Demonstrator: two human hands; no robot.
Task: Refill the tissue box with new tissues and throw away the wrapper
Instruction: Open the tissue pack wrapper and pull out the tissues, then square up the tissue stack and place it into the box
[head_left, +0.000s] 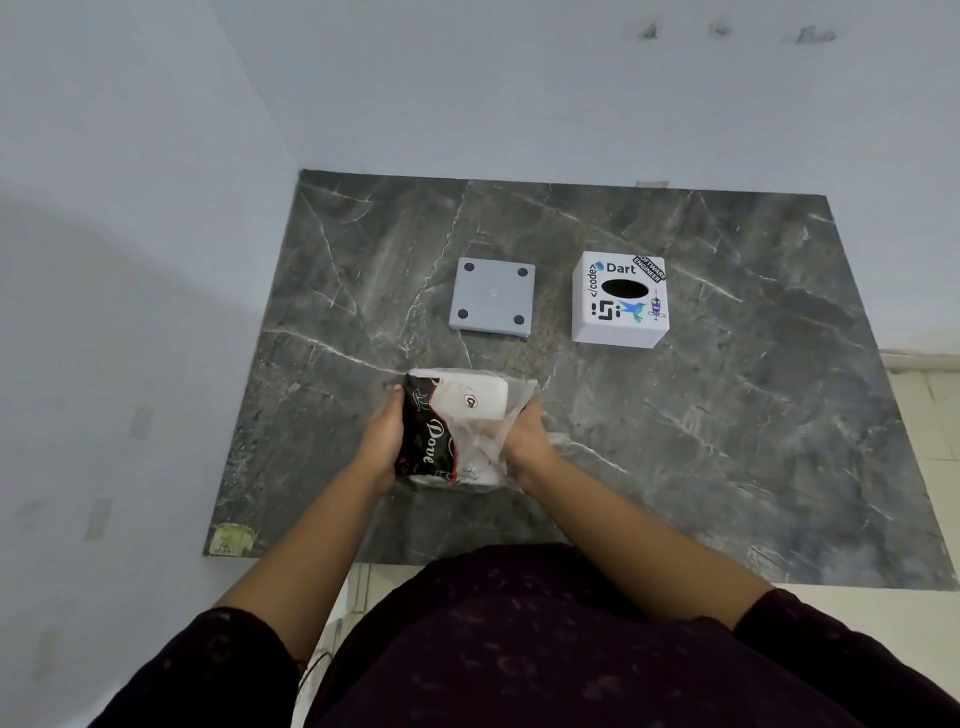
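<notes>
A dark grey marble-patterned tabletop (727, 415), veined in white, sits in the corner of pale blue-grey walls (130, 208) (scuffed with dark marks at upper right); light tiled floor (930, 415) shows at the right edge.
</notes>
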